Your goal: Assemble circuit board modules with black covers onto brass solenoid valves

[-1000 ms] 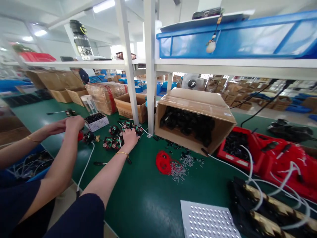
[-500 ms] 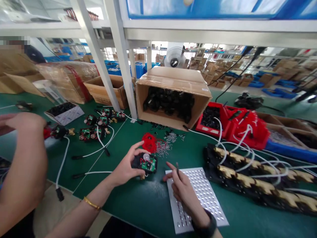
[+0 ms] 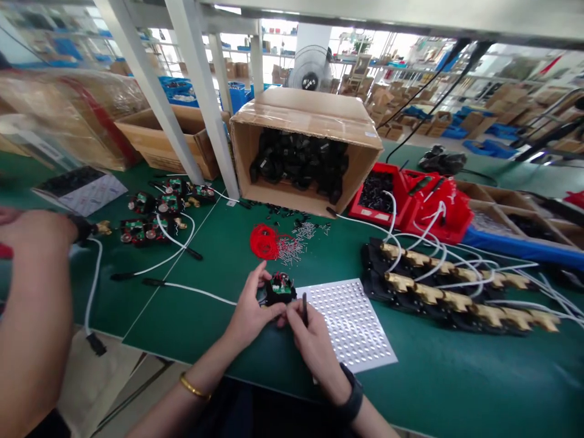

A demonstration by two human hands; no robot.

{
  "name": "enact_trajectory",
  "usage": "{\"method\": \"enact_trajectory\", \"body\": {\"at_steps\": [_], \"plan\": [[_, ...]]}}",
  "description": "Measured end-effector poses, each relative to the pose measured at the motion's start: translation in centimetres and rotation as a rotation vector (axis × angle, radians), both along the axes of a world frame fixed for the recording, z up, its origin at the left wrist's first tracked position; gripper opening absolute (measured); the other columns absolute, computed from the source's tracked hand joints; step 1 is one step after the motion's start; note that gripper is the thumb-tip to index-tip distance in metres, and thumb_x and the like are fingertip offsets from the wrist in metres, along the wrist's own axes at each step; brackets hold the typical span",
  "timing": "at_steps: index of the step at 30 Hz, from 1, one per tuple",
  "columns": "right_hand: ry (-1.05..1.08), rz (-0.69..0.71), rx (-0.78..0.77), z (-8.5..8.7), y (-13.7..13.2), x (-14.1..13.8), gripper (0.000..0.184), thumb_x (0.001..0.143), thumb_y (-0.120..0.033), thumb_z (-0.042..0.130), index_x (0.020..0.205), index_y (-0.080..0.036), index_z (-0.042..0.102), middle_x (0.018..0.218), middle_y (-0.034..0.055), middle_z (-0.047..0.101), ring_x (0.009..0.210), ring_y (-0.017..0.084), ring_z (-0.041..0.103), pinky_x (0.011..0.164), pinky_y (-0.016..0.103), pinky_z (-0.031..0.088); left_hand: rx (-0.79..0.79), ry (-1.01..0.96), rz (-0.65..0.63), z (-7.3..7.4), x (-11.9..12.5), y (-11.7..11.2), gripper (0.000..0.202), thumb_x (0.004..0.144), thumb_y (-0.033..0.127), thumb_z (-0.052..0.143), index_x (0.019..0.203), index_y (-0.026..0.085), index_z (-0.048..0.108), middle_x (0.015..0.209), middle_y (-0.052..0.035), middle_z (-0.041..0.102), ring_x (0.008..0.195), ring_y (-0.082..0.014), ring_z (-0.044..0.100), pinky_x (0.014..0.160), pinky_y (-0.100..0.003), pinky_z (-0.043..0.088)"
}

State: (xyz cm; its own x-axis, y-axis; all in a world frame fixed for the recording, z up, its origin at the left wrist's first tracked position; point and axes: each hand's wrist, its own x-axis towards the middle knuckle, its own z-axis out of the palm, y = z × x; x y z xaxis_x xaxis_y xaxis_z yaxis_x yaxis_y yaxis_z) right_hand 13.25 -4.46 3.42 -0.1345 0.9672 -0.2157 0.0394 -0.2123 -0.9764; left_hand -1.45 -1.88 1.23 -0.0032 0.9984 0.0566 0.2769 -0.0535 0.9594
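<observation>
My left hand (image 3: 250,310) is closed around a black housing (image 3: 279,294) with a green circuit board and red wires in its open top. My right hand (image 3: 314,344) grips a thin, dark, pen-like tool (image 3: 305,308). The right fingertips meet the left thumb at the housing's near edge, and what lies between them is hidden. Under and beside my right hand lies a white sheet with rows of shiny silver dots (image 3: 360,322). A white cable (image 3: 201,292) with a black end runs across the bench to my left hand.
Red wires (image 3: 264,242) and small metal pins (image 3: 292,248) lie beyond my hands. A cardboard box (image 3: 305,100) of black parts stands behind, red bins (image 3: 444,213) to its right. Black units with brass fittings (image 3: 429,295) line the right. A co-worker's arm (image 3: 34,304) reaches in from the left.
My right hand has moved left from above the dotted sheet to the housing. The housing has been drawn nearer and turned. The view has tilted down.
</observation>
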Motion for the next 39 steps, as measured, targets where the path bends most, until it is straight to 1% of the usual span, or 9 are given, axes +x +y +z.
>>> {"method": "enact_trajectory", "body": {"at_steps": [5,8,11,13,18,25,28,32,39], "plan": [[-0.429,-0.158,0.248,0.1,2.1,2.8,0.026,0.086,-0.040,0.045,0.090,-0.016,0.055,0.083,0.0059,0.062,0.072,0.017,0.056,0.064,0.028,0.040,-0.040,0.297,0.006,1.5,0.7,1.5,0.060,0.075,0.044,0.058,0.123,0.011,0.044,0.116,-0.0112,0.042,0.107,-0.0231,0.047,0.097,-0.039,0.038],[-0.431,-0.051,0.223,-0.1,3.9,3.0,0.029,0.082,-0.041,0.051,0.094,-0.015,0.057,0.089,0.0079,0.064,0.080,0.020,0.059,0.067,0.029,0.042,-0.102,0.474,-0.106,2.4,0.7,2.6,0.052,0.078,0.053,0.050,0.107,0.010,0.056,0.106,-0.0128,0.052,0.103,-0.0270,0.048,0.093,-0.043,0.038],[-0.437,0.032,0.191,0.1,4.7,2.1,0.028,0.077,-0.043,0.056,0.086,-0.016,0.057,0.080,0.0045,0.064,0.074,0.019,0.058,0.063,0.027,0.042,-0.171,0.573,-0.152,3.1,0.7,2.8,0.041,0.074,0.047,0.055,0.101,0.015,0.057,0.097,-0.0099,0.058,0.095,-0.0283,0.051,0.085,-0.043,0.041],[-0.482,0.040,0.202,0.4,4.6,1.3,0.028,0.075,-0.044,0.059,0.081,-0.017,0.054,0.075,0.0023,0.061,0.069,0.018,0.056,0.059,0.026,0.040,-0.204,0.549,-0.134,3.2,0.8,2.2,0.044,0.071,0.036,0.059,0.108,0.015,0.052,0.103,-0.0103,0.057,0.098,-0.0279,0.051,0.086,-0.042,0.042],[-0.652,0.028,0.291,1.3,3.6,-0.1,0.023,0.067,-0.035,0.066,0.071,-0.019,0.049,0.072,0.0007,0.053,0.066,0.016,0.050,0.059,0.028,0.038,-0.151,0.366,-0.061,2.0,1.5,-0.6,0.089,0.062,0.023,0.065,0.138,0.012,0.019,0.118,-0.0128,0.048,0.109,-0.0256,0.047,0.095,-0.040,0.038],[-0.433,-0.054,0.443,-0.2,1.9,0.5,0.007,0.081,-0.020,0.052,0.076,-0.019,0.057,0.093,0.0069,0.058,0.085,0.018,0.054,0.077,0.033,0.045,0.124,0.325,0.026,0.1,2.4,-2.2,0.089,0.070,0.023,0.065,0.140,0.021,0.011,0.118,-0.0105,0.045,0.111,-0.0255,0.045,0.096,-0.042,0.037],[-0.409,-0.093,0.495,-1.3,1.0,0.7,0.014,0.086,-0.018,0.046,0.082,-0.020,0.060,0.098,0.0081,0.055,0.089,0.018,0.054,0.077,0.032,0.046,0.181,0.344,0.037,0.3,2.4,-2.1,0.086,0.069,0.026,0.068,0.138,0.019,0.017,0.117,-0.0116,0.045,0.112,-0.0268,0.043,0.097,-0.045,0.036],[-0.471,-0.007,0.571,-2.1,0.6,0.9,0.018,0.088,-0.018,0.044,0.088,-0.021,0.062,0.093,0.0077,0.054,0.084,0.017,0.055,0.071,0.030,0.046,0.136,0.311,0.018,1.3,2.1,-2.1,0.060,0.065,0.019,0.069,0.120,0.018,0.044,0.119,-0.0111,0.045,0.115,-0.0277,0.042,0.099,-0.045,0.035],[-0.476,0.092,0.578,-1.3,1.1,1.3,0.015,0.086,-0.022,0.048,0.084,-0.021,0.063,0.084,0.0056,0.059,0.075,0.017,0.056,0.069,0.030,0.045,0.098,0.085,-0.070,1.0,1.2,-1.9,0.053,0.066,0.022,0.075,0.113,0.022,0.051,0.121,-0.0079,0.048,0.115,-0.0235,0.046,0.102,-0.040,0.035]]}}
